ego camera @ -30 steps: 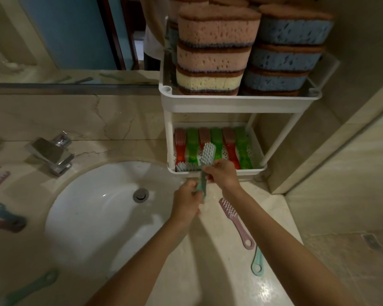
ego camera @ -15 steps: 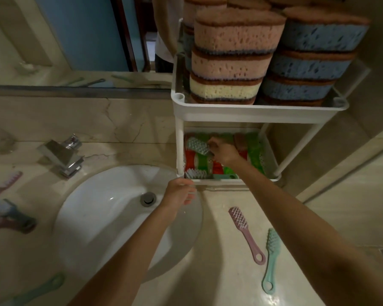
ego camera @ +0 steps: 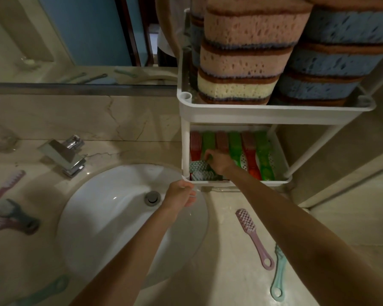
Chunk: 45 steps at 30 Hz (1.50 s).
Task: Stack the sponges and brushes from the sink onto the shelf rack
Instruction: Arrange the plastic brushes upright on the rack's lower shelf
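Observation:
My right hand [ego camera: 219,161] reaches into the lower tray [ego camera: 281,181] of the white shelf rack and holds a teal brush [ego camera: 199,167] that lies across a second teal brush at the tray's front left. Red and green brushes [ego camera: 248,149] lie side by side behind it. Pink, yellow and blue sponges [ego camera: 245,60] stand stacked on the upper tray [ego camera: 274,112]. My left hand [ego camera: 180,195] hovers with loose fingers over the right rim of the white sink [ego camera: 111,217], holding nothing. A pink brush [ego camera: 251,235] and a teal brush [ego camera: 279,274] lie on the counter to the right.
A chrome tap [ego camera: 64,155] stands behind the sink. More pink and teal brushes [ego camera: 9,217] lie on the counter at the left edge. A mirror [ego camera: 75,40] runs along the back wall. The beige wall closes the right side beyond the rack.
My right hand carried the teal brush from in front of the rack into the lower tray and laid it at the front left. My left hand let go and dropped over the sink rim.

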Each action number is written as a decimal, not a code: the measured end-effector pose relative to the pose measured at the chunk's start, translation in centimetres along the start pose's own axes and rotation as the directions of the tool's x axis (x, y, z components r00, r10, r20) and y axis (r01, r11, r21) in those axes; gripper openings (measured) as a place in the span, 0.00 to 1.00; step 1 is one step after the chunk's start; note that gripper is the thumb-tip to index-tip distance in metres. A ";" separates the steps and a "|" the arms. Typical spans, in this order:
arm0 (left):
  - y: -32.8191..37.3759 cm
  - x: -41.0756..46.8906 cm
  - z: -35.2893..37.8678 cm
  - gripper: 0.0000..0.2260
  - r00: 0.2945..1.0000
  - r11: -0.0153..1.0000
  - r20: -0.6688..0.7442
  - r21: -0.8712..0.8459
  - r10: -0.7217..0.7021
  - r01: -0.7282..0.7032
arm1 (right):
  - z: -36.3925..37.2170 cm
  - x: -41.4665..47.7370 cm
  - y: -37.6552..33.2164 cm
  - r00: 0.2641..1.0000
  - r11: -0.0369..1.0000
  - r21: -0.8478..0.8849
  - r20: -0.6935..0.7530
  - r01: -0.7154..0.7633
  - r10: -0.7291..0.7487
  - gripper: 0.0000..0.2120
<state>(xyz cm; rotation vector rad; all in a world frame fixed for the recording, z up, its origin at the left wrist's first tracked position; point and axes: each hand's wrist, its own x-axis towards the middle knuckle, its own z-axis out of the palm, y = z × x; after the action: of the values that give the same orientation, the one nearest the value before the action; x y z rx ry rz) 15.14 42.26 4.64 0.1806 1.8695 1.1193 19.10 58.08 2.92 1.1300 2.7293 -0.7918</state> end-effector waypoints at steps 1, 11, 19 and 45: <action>0.0 0.0 0.0 0.08 1.000 1.000 0.000 -0.001 0.000 0.000 | 0.0 -0.1 0.0 1.000 1.000 0.005 0.004 0.011 -0.011 0.12; -1.1 0.0 -0.3 0.11 1.000 1.000 0.000 0.013 -0.007 0.007 | 0.0 -2.0 0.7 0.992 0.990 0.132 -0.126 0.038 -0.022 0.16; -2.8 -1.4 1.1 0.11 0.999 1.000 0.040 0.002 0.007 -0.007 | 1.1 -11.4 2.2 0.851 0.893 0.450 -0.475 0.016 0.224 0.11; -8.1 -6.7 5.4 0.07 0.980 0.993 0.196 0.107 0.030 -0.052 | 7.8 -23.9 10.0 0.736 0.724 0.396 -0.156 -0.565 0.659 0.14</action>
<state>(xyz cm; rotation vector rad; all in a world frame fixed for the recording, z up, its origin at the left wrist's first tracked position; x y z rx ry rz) 25.52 37.47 1.84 0.3811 1.7608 0.9877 42.33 44.97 -1.81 2.2293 2.1577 -1.0354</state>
